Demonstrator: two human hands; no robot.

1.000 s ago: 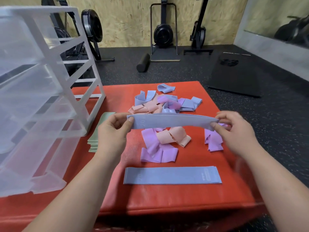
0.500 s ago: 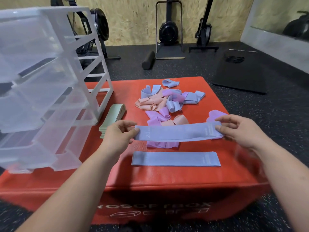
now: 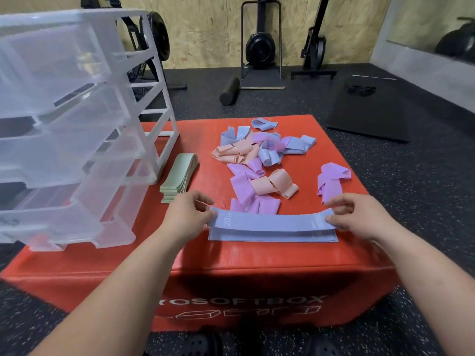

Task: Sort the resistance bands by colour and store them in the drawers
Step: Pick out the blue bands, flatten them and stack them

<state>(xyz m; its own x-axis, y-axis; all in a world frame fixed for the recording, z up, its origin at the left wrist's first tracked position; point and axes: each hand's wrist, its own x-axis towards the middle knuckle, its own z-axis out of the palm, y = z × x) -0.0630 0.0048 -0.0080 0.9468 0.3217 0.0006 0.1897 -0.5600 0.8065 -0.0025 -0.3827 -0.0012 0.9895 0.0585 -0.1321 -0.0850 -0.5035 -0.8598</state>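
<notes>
My left hand [image 3: 187, 214] pinches one end of a blue band [image 3: 272, 223] between thumb and fingers. My right hand [image 3: 359, 217] pinches the other end the same way. Both hands are curled in a small pinch, not a fist. The band hangs between them and its middle sags a little. It is just above a second blue band [image 3: 272, 238] that lies flat near the front edge of the red box [image 3: 231, 283]. I think I am about to lay the one I hold on top of the other, to make a blue pile.

Here is what could go wrong. The band is soft and floppy. If I let go of one end first, it may fold or land crooked, and the pile gets messy. If I put it too far forward, it could slip off the front edge onto the floor. Some purple bands [image 3: 254, 205] lie right behind the blue ones. A careless finger could drag one along and mix the colours.

Farther out, a neat stack of green bands [image 3: 180, 176] sits toward the left side, just beside the clear drawers [image 3: 64, 124] at the back left corner. A jumbled heap [image 3: 254, 150] of blue, pink and purple bands lies in the middle, toward the back edge. One lone purple band [image 3: 331, 181] sits by the right edge, just behind my right hand. I see no bands in the drawers, so I think most of the job is not done yet.
</notes>
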